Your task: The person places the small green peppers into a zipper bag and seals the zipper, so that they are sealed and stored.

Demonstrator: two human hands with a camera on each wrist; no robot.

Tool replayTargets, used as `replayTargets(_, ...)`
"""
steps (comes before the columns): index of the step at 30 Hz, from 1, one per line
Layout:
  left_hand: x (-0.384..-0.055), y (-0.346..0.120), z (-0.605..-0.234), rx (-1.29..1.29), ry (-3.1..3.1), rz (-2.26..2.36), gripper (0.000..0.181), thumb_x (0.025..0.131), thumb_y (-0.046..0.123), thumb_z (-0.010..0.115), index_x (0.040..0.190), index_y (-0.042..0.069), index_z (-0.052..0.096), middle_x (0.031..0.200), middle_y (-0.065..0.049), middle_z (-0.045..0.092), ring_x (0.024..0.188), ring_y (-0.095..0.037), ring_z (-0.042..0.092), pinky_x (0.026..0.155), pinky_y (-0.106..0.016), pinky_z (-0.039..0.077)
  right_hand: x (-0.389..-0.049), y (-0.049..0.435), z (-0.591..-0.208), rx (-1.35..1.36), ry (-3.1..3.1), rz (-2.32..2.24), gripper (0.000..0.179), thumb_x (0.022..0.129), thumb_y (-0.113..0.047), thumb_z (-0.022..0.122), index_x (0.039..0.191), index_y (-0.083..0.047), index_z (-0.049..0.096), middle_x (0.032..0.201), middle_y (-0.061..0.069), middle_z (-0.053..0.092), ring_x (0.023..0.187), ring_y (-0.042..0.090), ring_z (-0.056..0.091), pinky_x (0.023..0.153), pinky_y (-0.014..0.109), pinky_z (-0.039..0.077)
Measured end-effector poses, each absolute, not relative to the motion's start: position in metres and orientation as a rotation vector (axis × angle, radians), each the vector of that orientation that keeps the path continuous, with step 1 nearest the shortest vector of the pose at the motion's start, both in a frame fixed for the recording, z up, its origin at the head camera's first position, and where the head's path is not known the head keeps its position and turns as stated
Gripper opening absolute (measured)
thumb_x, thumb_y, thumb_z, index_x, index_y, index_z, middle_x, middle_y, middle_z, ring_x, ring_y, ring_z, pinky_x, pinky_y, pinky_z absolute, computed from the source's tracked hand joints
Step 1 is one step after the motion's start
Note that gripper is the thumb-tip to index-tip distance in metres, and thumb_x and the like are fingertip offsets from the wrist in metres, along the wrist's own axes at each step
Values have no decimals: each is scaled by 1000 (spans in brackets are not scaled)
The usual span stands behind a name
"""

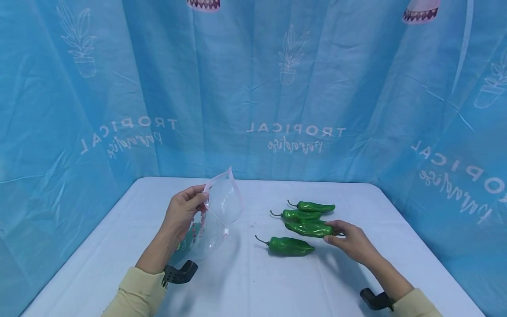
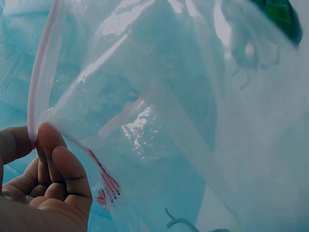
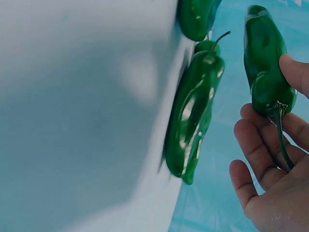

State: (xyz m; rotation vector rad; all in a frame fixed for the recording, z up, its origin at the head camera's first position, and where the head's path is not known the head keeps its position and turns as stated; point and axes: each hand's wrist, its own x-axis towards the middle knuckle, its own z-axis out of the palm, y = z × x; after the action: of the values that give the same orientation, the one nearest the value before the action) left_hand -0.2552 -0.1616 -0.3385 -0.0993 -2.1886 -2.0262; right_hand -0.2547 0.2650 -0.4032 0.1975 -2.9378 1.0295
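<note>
At the left in the head view, my left hand (image 1: 180, 215) pinches the pink-edged rim of a clear zip bag (image 1: 223, 202). The bag hangs with its mouth spread, and the left wrist view shows thumb and forefinger at the seal. On the right, my right hand (image 1: 354, 242) grips a green pepper (image 1: 309, 230) at its stem end. The right wrist view shows this pepper (image 3: 265, 58) raised, its stem lying over the fingers. More green peppers lie on the table: one in front (image 1: 291, 246), one behind (image 1: 293, 215) and one farthest back (image 1: 317, 207).
A white table (image 1: 261, 290) spreads under both hands. Blue printed curtains (image 1: 237, 88) stand behind it and along both sides. Each wrist wears a black camera band, such as the left band (image 1: 180, 272).
</note>
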Motion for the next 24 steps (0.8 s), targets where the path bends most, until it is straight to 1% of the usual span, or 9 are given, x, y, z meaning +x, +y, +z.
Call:
replayTargets(6,-255,-161,-339,-92,-2194,-2026,37,93,24,58,124,3,57,94,1,63,75,-9,56,71,-18,50,-255,256,-397,247,-2907,1045,53,82,-40,70,126,-12,58,119,12,64,111,32,59,80,40,54)
replayTargets(10,-255,-160,-339,-87,-2198,-2020,37,93,25,58,124,4,57,96,-2,64,75,-9,56,72,-18,50,-256,249,-394,294,-2888,1051,53,83,-40,69,126,-11,58,120,13,63,110,31,60,78,39,54)
replayTargets(13,-255,-160,-340,-89,-2199,-2018,37,93,24,58,124,4,57,94,1,64,75,-9,56,71,-18,50,-258,243,-391,320,-2870,1065,50,83,-38,69,125,-12,58,119,11,63,109,29,60,77,37,54)
replayTargets(19,-257,-160,-341,-102,-2198,-2021,36,94,23,57,124,3,57,89,7,62,75,-8,55,72,-18,50,-260,230,-382,373,-2844,1072,47,84,-32,70,125,-13,58,120,10,63,109,27,59,79,38,54)
replayTargets(24,-257,-160,-341,-109,-2201,-2018,36,94,23,57,124,3,57,89,7,62,75,-8,55,71,-18,50,-263,219,-374,415,-2836,1056,48,84,-34,70,126,-14,59,118,8,64,109,26,59,79,36,53)
